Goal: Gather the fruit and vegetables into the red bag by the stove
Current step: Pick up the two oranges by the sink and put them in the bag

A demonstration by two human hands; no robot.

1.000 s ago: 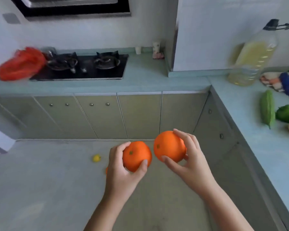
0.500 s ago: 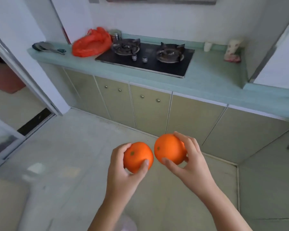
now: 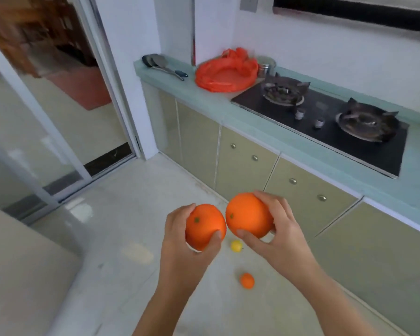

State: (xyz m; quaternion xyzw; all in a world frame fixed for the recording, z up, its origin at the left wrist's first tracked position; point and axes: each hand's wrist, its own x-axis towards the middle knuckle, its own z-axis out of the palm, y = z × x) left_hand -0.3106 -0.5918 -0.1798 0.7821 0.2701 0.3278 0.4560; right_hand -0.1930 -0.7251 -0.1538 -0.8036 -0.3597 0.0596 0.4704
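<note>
My left hand [image 3: 182,241] grips an orange [image 3: 204,225] and my right hand [image 3: 274,229] grips a second, slightly larger orange [image 3: 249,214]; the two fruits touch in front of me, above the floor. The red bag [image 3: 224,70] lies open on the teal counter [image 3: 218,105], just left of the black gas stove [image 3: 325,122], well beyond my hands. On the floor below my hands sit a small yellow fruit [image 3: 236,246] and a small orange fruit [image 3: 247,280].
Ladles [image 3: 163,66] lie at the counter's left end and a metal pot [image 3: 266,65] stands behind the bag. Beige cabinet doors [image 3: 247,166] run under the counter. A sliding glass door [image 3: 46,132] is at the left, and a pale surface [image 3: 22,275] fills the lower left.
The view has turned left and moved closer to the counter, so the red bag and stove look nearer. Both hands keep the same hold on the oranges. Two small fruits on the floor came into view.
</note>
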